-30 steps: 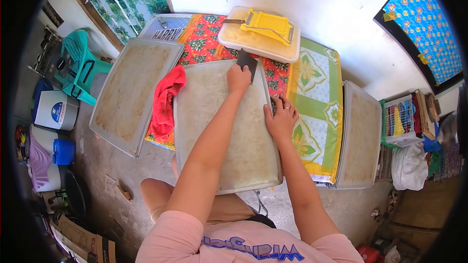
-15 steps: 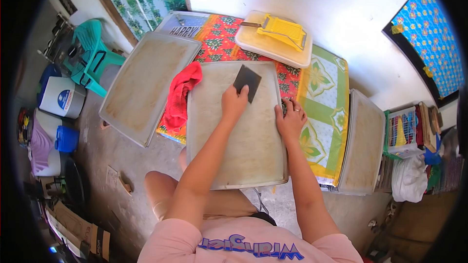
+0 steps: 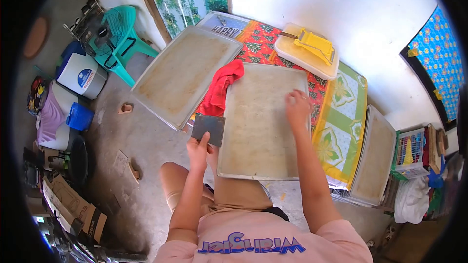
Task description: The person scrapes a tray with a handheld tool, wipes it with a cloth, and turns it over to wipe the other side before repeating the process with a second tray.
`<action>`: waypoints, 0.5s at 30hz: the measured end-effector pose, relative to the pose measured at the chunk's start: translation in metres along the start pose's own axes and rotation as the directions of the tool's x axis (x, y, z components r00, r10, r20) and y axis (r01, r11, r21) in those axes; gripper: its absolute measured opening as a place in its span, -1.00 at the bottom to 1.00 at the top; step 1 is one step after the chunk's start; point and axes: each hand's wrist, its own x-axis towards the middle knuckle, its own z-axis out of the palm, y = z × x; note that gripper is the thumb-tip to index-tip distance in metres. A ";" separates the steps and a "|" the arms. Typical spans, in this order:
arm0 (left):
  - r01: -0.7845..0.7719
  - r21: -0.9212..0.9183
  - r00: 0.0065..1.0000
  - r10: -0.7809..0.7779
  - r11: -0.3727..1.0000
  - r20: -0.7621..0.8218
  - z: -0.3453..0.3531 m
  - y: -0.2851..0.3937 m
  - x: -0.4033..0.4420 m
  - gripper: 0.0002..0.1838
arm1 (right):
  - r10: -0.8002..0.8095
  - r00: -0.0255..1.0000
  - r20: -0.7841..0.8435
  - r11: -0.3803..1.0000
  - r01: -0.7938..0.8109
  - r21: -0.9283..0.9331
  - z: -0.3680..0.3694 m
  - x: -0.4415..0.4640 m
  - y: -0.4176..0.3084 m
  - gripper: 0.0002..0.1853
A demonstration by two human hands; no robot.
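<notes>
Along the left edge of the tray (image 3: 263, 126) before us, our left hand (image 3: 198, 150) pinches a dark plate (image 3: 210, 125); by the right edge, our blurred right hand (image 3: 298, 109), loosely curled, looks empty; we judge scraping in hand, another pass needing the plate laid flat

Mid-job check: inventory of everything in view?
Table: one, multicoloured, centre
Front tray: one, grey, table's front
Left tray: at least one, grey, table's left
Right trays: several, grey, at table's right
Cloth: one, red, at front tray's left
Tub: one, whitish, table's back
Slicer: one, yellow, on tub
Chair: one, green, far left
Side clutter: uncountable, mixed, both sides
Plate: one, dark, in left grip
Left grip: one, bare, holding plate
Right grip: one, bare, at front tray's right
</notes>
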 end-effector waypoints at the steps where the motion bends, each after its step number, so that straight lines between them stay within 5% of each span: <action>1: 0.038 -0.070 0.999 -0.038 0.997 0.002 -0.009 -0.004 0.004 -0.80 | -0.076 0.994 0.075 0.991 0.066 0.118 0.009 0.003 -0.030 -0.76; 3: 0.100 -0.161 0.995 -0.100 0.982 0.011 -0.018 -0.007 0.007 -0.82 | -0.264 0.946 0.187 0.913 0.182 0.366 0.051 0.007 -0.076 -0.61; 7: 0.179 -0.247 0.984 -0.175 0.952 0.037 -0.025 -0.014 0.008 -0.81 | -0.370 0.925 0.081 0.906 0.341 0.251 0.074 -0.010 -0.178 -0.51; 11: 0.243 -0.264 0.969 -0.223 0.933 0.103 -0.030 -0.031 0.018 -0.74 | -0.351 0.858 0.375 0.933 0.287 0.216 0.138 -0.004 -0.180 -0.60; 14: 0.266 -0.254 0.962 -0.238 0.930 0.135 -0.022 -0.026 0.021 -0.71 | -0.296 0.923 0.246 0.861 0.146 0.487 0.135 0.020 -0.175 -0.67; 15: 0.281 -0.251 0.957 -0.253 0.926 0.139 -0.018 -0.023 0.022 -0.71 | -0.274 0.959 0.075 0.793 0.181 0.582 0.120 0.028 -0.176 -0.70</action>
